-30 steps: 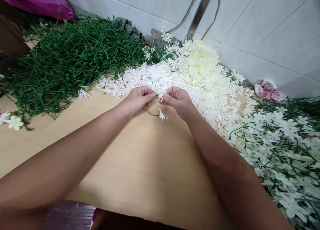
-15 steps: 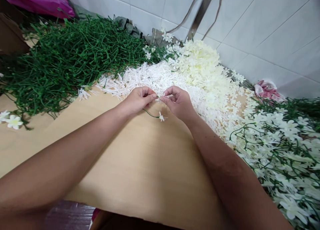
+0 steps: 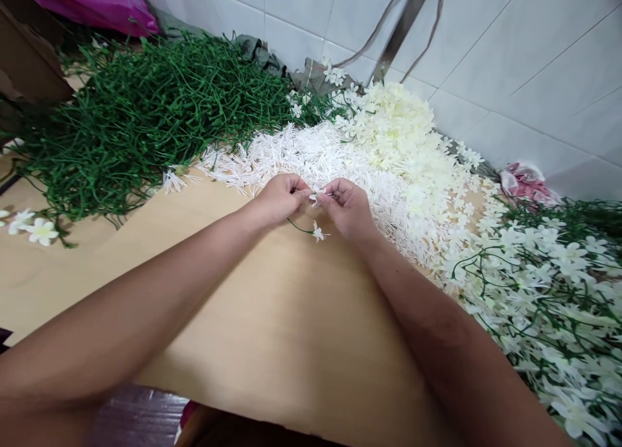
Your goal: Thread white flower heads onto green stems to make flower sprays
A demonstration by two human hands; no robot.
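My left hand (image 3: pixel 286 197) pinches a thin green stem, from which a branch with a small white flower (image 3: pixel 317 232) hangs below the fingers. Fingertip to fingertip with it, my right hand (image 3: pixel 348 206) is closed on a small white flower piece (image 3: pixel 315 198) at the stem's end. Both hands are above the brown cardboard (image 3: pixel 291 304). Just beyond them lies a heap of thin white stamens (image 3: pixel 291 150), with a pile of cream petals (image 3: pixel 398 126) behind it to the right.
Green stems (image 3: pixel 170 103) are heaped at the back left, near a magenta bag (image 3: pixel 97 3). Flowers on stems (image 3: pixel 549 291) cover the right side. A white tiled wall (image 3: pixel 510 52) stands behind. Loose flowers (image 3: pixel 41 232) lie at the left.
The view has shifted a little, so everything appears slightly right and lower. The fingertips are closer together, and a white piece shows more clearly between them.
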